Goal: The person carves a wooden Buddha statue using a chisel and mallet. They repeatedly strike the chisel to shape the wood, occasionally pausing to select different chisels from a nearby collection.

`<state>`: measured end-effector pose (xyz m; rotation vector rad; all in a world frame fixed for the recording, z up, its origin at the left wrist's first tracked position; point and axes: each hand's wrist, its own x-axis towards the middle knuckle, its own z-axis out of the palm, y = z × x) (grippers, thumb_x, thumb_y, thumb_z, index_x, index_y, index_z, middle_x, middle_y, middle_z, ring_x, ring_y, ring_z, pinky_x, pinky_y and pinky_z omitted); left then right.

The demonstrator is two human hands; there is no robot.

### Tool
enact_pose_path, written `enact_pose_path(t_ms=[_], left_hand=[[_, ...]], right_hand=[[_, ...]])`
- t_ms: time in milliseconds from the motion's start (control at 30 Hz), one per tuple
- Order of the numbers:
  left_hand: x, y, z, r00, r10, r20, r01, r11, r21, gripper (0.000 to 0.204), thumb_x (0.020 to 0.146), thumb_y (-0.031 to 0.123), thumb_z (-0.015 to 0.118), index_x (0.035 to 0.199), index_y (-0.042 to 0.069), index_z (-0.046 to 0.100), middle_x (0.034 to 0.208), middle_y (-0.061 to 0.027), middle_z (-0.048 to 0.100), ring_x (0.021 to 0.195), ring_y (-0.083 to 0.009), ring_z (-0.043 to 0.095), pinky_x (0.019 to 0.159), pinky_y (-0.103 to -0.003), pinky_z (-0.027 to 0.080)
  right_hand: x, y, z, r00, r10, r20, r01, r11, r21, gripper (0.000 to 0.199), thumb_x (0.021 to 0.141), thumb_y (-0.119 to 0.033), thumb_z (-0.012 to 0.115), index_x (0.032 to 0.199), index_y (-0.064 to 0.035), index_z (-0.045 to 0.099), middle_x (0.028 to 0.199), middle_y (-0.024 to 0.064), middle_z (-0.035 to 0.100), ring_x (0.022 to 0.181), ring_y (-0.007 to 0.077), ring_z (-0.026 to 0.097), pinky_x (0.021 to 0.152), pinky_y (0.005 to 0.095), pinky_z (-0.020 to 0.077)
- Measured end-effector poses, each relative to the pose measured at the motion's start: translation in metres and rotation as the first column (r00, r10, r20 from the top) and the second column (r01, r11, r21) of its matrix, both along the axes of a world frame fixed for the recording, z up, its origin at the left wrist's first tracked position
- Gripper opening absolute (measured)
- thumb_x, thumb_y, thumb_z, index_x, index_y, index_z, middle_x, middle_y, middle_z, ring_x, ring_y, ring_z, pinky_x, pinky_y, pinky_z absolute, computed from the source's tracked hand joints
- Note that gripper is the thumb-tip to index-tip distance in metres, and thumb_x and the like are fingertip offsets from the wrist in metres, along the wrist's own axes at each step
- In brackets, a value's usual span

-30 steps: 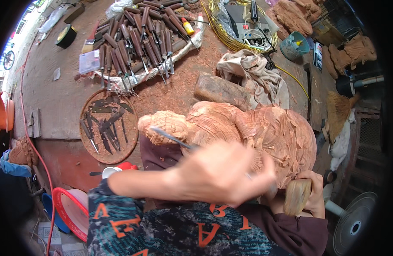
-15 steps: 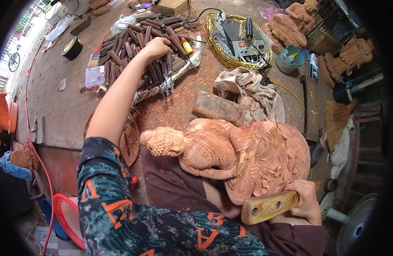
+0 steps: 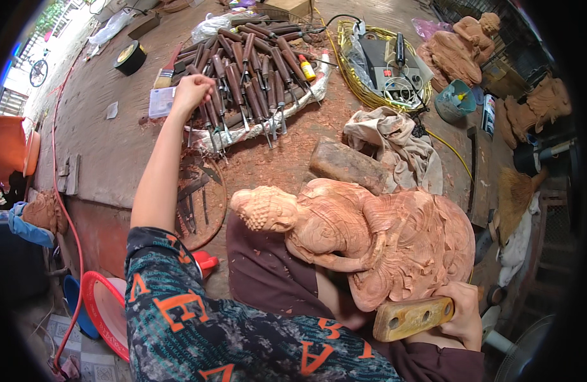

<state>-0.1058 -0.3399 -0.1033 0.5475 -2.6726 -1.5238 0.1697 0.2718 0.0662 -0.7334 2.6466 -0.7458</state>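
One large wooden figure carving [image 3: 376,239] lies across the person's lap, its head toward the left and its rough-cut body toward the right. Beyond it, on the worktop [image 3: 115,159], a spread of wood-handled chisels [image 3: 255,70] lies on a pale cloth; there are well over twenty, too crowded to count exactly. A second, smaller group of about eight dark tools sits in one round shallow tray [image 3: 201,200] just left of the carving's head.

One roll of black tape [image 3: 130,57], one flat brush [image 3: 165,69] and one small yellow bottle [image 3: 307,67] lie around the chisels. One wooden block [image 3: 347,165] rests beside one crumpled cloth [image 3: 395,143]. One yellow basket [image 3: 382,70] holds a power unit and cables. Several more carved figures [image 3: 459,48] stand at the far right, at least three.

The left hand [image 3: 190,94] reaches out over the left end of the chisels, fingers curled down onto the handles; whether it grips one cannot be told. The right hand [image 3: 462,315] is closed around one wooden mallet [image 3: 411,318], held just below the carving's lower edge.
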Motion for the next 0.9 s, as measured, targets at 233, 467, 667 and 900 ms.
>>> enact_pose_path(t_ms=[233,467,667,900], left_hand=[[0.052,-0.014,-0.012,0.991,0.125,0.040,-0.127,0.991,0.035,0.020,0.090,0.003,0.054,0.100,0.001,0.071,0.074,-0.0023,0.068,0.056,-0.0068,0.060,0.049,-0.022,0.047],[0.048,0.003,-0.016,0.996,0.087,0.008,-0.087,0.992,0.095,0.017,0.093,0.007,0.057,0.102,0.002,0.071,0.078,-0.0034,0.070,0.057,-0.0070,0.062,0.049,-0.022,0.048],[0.005,0.047,-0.003,0.987,-0.042,-0.154,0.045,0.999,0.011,0.025,0.096,0.012,0.053,0.115,0.008,0.068,0.095,-0.0085,0.074,0.062,-0.0126,0.067,0.055,-0.029,0.053],[-0.012,0.039,0.003,0.975,-0.146,0.166,0.217,0.488,-0.846,0.025,0.097,0.027,0.052,0.113,0.016,0.068,0.106,-0.0167,0.072,0.097,-0.0378,0.069,0.085,-0.051,0.054]], right_hand=[[0.001,-0.001,0.002,1.000,-0.011,-0.007,0.011,1.000,0.018,0.035,0.057,-0.010,0.078,0.089,-0.0072,0.063,0.069,0.0088,0.061,0.061,0.0304,0.062,0.058,0.0371,0.0464],[0.002,0.001,0.000,1.000,-0.021,-0.012,0.021,0.999,0.026,0.035,0.057,-0.009,0.077,0.088,-0.0066,0.063,0.070,0.0098,0.062,0.063,0.0312,0.063,0.060,0.0372,0.0473],[0.001,-0.002,0.002,1.000,-0.029,0.011,0.029,1.000,0.005,0.034,0.057,-0.008,0.077,0.088,-0.0062,0.063,0.072,0.0097,0.064,0.065,0.0309,0.065,0.062,0.0373,0.0486],[0.000,-0.001,0.004,1.000,-0.008,0.004,0.007,0.999,0.031,0.033,0.058,-0.009,0.078,0.088,-0.0071,0.063,0.072,0.0089,0.065,0.064,0.0294,0.066,0.060,0.0361,0.0487]])
